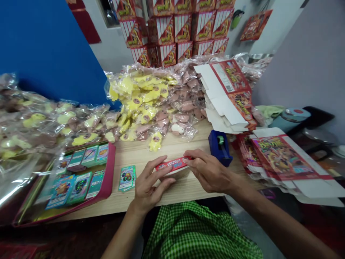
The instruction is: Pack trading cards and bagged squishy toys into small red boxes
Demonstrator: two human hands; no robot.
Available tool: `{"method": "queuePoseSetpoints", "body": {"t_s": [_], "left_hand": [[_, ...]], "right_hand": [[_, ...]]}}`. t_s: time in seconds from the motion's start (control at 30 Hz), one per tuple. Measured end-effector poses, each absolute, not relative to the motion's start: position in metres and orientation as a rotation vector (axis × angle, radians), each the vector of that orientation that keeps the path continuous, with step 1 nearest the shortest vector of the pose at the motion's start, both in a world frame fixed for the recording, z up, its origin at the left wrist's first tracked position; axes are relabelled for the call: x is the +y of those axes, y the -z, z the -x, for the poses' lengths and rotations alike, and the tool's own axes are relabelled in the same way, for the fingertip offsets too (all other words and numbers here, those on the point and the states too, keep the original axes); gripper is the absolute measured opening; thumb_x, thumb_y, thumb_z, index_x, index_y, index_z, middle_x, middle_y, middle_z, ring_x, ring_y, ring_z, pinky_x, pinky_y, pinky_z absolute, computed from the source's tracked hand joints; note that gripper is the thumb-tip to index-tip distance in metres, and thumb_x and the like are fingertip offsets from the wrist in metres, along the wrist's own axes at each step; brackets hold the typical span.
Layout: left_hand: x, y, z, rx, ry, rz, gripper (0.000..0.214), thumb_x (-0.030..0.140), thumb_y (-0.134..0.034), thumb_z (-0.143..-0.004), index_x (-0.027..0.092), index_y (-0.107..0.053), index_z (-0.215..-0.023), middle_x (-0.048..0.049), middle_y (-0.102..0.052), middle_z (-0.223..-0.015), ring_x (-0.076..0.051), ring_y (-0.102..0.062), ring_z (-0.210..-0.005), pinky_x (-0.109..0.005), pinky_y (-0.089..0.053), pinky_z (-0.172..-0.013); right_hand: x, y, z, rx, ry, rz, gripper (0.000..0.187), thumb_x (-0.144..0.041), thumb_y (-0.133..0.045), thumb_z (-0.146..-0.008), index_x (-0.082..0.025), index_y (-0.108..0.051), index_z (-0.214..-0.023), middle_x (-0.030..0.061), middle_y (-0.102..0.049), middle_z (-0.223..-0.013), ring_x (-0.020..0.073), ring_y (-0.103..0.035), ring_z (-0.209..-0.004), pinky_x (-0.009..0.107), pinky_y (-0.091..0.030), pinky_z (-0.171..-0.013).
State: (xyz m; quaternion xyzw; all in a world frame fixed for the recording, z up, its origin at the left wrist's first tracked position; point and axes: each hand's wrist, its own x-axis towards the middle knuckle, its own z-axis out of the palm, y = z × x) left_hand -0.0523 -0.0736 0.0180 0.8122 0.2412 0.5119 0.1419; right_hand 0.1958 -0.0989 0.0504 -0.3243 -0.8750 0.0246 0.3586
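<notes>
Red card (172, 164) is gripped by left hand (151, 183) and right hand (208, 171), fingers (192, 155) clamped on its ends; tape dispenser (220, 148) is set beyond, right.

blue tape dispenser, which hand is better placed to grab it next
Probably the right hand: it sits just below and beside the blue tape dispenser. The left hand is farther away, on the other side of the red cardboard strip that both hands hold.

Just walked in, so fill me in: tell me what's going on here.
A person holds a red printed strip between their left hand and right hand over a wooden table. A blue tape dispenser sits just beyond the right hand, a loose card lies beside the left, and bagged yellow and pink toys are heaped behind, with flat printed cartons to the right.
</notes>
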Motion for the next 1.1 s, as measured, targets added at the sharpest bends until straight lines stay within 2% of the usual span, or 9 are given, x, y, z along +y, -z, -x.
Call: {"method": "queuePoseSetpoints", "body": {"t_s": [0.1,0.23,0.37,0.57,0.7,0.83,0.97,1.03,1.1], "left_hand": [[-0.072,-0.027,0.056,0.698,-1.412,-2.505,0.039,0.01,-0.072,-0.09,0.026,-0.068,-0.125,-0.0111,-0.07,-0.125,-0.021,-0.071,-0.107,-0.034,-0.061,-0.089],[-0.073,-0.034,0.057,0.655,-1.261,-2.715,0.039,0.013,-0.068,-0.094,0.022,-0.064,-0.132,-0.013,-0.068,-0.124,-0.021,-0.069,-0.109,-0.034,-0.062,-0.088],[-0.076,-0.032,0.055,0.719,-1.275,-2.708,0.039,0.008,-0.064,-0.095,0.021,-0.064,-0.132,-0.0128,-0.066,-0.126,-0.02,-0.068,-0.109,-0.034,-0.063,-0.088],[-0.076,-0.034,0.055,0.677,-1.272,-2.728,0.039,0.005,-0.065,-0.093,0.019,-0.064,-0.129,-0.0138,-0.066,-0.127,-0.021,-0.067,-0.112,-0.036,-0.062,-0.09],[-0.074,-0.036,0.047,0.77,-1.401,-2.634,0.035,0.004,-0.069,-0.091,0.018,-0.068,-0.123,-0.0103,-0.071,-0.116,-0.018,-0.071,-0.1,-0.031,-0.061,-0.085],[-0.072,-0.032,0.027,0.842,-1.542,-2.567,0.031,0.004,-0.072,-0.088,0.017,-0.072,-0.117,-0.0091,-0.073,-0.113,-0.017,-0.072,-0.093,-0.029,-0.059,-0.084],[-0.069,-0.031,0.012,0.809,-1.553,-2.585,0.026,0.005,-0.072,-0.089,0.015,-0.073,-0.112,-0.0093,-0.073,-0.111,-0.017,-0.072,-0.094,-0.029,-0.059,-0.085],[-0.068,-0.033,0.01,0.808,-1.534,-2.587,0.027,0.005,-0.072,-0.088,0.015,-0.073,-0.113,-0.0092,-0.073,-0.11,-0.017,-0.071,-0.093,-0.028,-0.059,-0.083],[-0.068,-0.034,0.01,0.801,-1.521,-2.6,0.027,0.005,-0.072,-0.089,0.015,-0.072,-0.114,-0.0089,-0.073,-0.11,-0.017,-0.071,-0.093,-0.028,-0.059,-0.083]], "right_hand": [[-0.099,-0.057,-0.197,-2.319,-0.033,0.835,0.023,-0.003,-0.039,-0.095,-0.013,-0.056,-0.106,0.019,-0.064,-0.117,0.0249,-0.062,-0.106,0.043,-0.059,-0.089],[-0.101,-0.071,-0.2,-2.405,-0.006,0.792,0.024,0.0,-0.04,-0.092,-0.011,-0.058,-0.104,0.0206,-0.065,-0.116,0.0263,-0.062,-0.106,0.042,-0.061,-0.087],[-0.104,-0.072,-0.201,-2.35,-0.137,0.826,0.022,-0.004,-0.04,-0.098,-0.012,-0.057,-0.109,0.0179,-0.066,-0.115,0.0231,-0.065,-0.104,0.038,-0.061,-0.087],[-0.109,-0.065,-0.202,-2.389,-0.024,0.83,0.03,0.0,-0.039,-0.094,-0.009,-0.059,-0.114,0.0238,-0.063,-0.129,0.0281,-0.062,-0.123,0.044,-0.059,-0.096],[-0.115,-0.066,-0.231,-1.928,-0.199,1.248,0.024,-0.007,-0.044,-0.095,-0.017,-0.06,-0.11,0.0168,-0.065,-0.128,0.0254,-0.063,-0.121,0.042,-0.056,-0.098],[-0.123,-0.049,-0.267,-1.073,-0.426,1.916,0.012,-0.011,-0.052,-0.087,-0.018,-0.062,-0.09,0.0093,-0.071,-0.092,0.0223,-0.07,-0.087,0.033,-0.057,-0.077],[-0.119,-0.024,-0.272,-0.892,-0.711,1.998,0.008,-0.018,-0.059,-0.086,-0.017,-0.063,-0.08,0.0041,-0.067,-0.073,0.0157,-0.065,-0.051,0.023,-0.047,-0.044],[-0.114,-0.02,-0.268,-0.805,-0.82,1.97,0.01,-0.02,-0.057,-0.088,-0.017,-0.062,-0.08,0.003,-0.066,-0.071,0.016,-0.066,-0.047,0.021,-0.044,-0.038],[-0.111,-0.022,-0.265,-0.73,-0.874,1.915,0.009,-0.021,-0.055,-0.09,-0.018,-0.058,-0.082,0.0018,-0.066,-0.072,0.0172,-0.07,-0.052,0.021,-0.048,-0.041]]}}
